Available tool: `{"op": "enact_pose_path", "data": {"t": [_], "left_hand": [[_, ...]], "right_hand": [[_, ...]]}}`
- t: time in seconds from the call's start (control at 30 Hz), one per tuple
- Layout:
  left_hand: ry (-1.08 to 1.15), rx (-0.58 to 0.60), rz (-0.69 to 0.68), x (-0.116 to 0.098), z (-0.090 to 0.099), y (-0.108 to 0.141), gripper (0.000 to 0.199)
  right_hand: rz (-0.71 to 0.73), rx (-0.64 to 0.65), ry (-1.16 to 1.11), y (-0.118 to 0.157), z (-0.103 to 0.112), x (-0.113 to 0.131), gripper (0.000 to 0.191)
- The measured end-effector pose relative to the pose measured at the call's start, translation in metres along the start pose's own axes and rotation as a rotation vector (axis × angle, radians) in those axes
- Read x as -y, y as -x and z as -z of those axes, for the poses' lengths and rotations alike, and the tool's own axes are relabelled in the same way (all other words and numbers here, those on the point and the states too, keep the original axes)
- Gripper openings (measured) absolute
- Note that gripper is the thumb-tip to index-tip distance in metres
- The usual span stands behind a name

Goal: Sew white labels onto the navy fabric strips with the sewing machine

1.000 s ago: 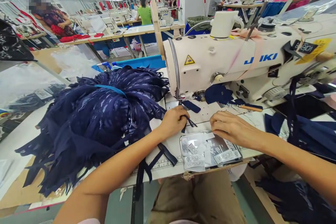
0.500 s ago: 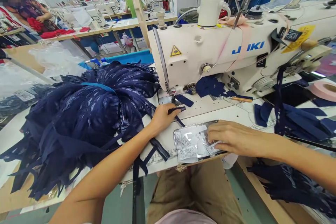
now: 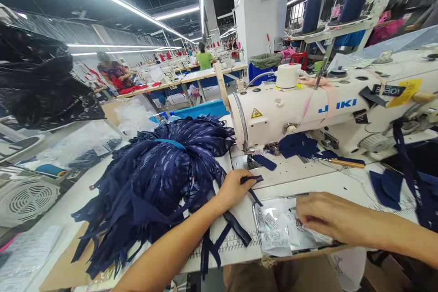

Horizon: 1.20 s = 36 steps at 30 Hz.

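Note:
My left hand (image 3: 236, 188) is closed in a pinch on the end of a narrow navy fabric strip (image 3: 253, 179), just in front of the sewing machine's needle area. My right hand (image 3: 323, 215) reaches over a shallow metal tray (image 3: 257, 230) of white printed labels (image 3: 275, 235). Its fingers are curled down among the labels, and the fingertips are partly hidden, so what they grip does not show. A large bundle of navy lace pieces (image 3: 167, 173), tied with a blue band (image 3: 170, 143), lies left of my left hand.
The white sewing machine (image 3: 273, 114) stands behind my hands. Navy scraps (image 3: 297, 146) and a wooden-handled tool (image 3: 347, 163) lie on its bed. More navy pieces (image 3: 386, 187) are at the right. A black plastic bag (image 3: 34, 73) is at the far left. Other people work in the background.
The camera view has tilted up and swung left, so the scene sits lower and further right. My left hand keeps its pinch; my right hand stays at the labels, its fingers more curled.

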State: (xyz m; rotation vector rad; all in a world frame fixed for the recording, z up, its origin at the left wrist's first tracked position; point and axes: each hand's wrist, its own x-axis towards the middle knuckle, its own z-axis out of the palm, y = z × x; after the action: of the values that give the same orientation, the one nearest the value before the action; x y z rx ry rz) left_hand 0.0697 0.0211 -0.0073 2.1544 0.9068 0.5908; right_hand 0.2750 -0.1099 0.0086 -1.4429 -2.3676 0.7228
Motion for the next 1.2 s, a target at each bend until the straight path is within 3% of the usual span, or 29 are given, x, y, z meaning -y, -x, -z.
{"op": "enact_pose_path", "data": {"t": [0.2, 0.33, 0.43, 0.57, 0.8, 1.03, 1.2], "left_hand": [[0.422, -0.018, 0.241, -0.009, 0.003, 0.001, 0.025], [0.604, -0.068, 0.247, -0.018, 0.006, 0.003, 0.033], [0.642, -0.128, 0.230, -0.023, 0.009, 0.005, 0.037], [0.697, -0.126, 0.239, -0.023, 0.012, 0.007, 0.043], [0.725, -0.151, 0.280, -0.025, 0.011, 0.005, 0.032], [0.678, -0.145, 0.281, -0.019, 0.005, 0.003, 0.026], [0.586, -0.051, 0.287, -0.016, 0.014, 0.007, 0.028]], "right_hand": [[-0.196, -0.521, -0.745, -0.038, -0.002, 0.006, 0.021], [-0.256, -0.679, -1.125, -0.074, -0.018, 0.021, 0.025], [-0.262, -0.774, -1.213, -0.095, -0.025, 0.028, 0.028], [-0.281, -0.892, -1.130, -0.108, -0.026, 0.030, 0.030], [-0.305, -0.925, -0.977, -0.110, -0.027, 0.027, 0.028], [-0.325, -0.914, -0.997, -0.106, -0.031, 0.030, 0.027], [-0.212, -0.722, -0.884, -0.095, -0.027, 0.014, 0.026]]}}
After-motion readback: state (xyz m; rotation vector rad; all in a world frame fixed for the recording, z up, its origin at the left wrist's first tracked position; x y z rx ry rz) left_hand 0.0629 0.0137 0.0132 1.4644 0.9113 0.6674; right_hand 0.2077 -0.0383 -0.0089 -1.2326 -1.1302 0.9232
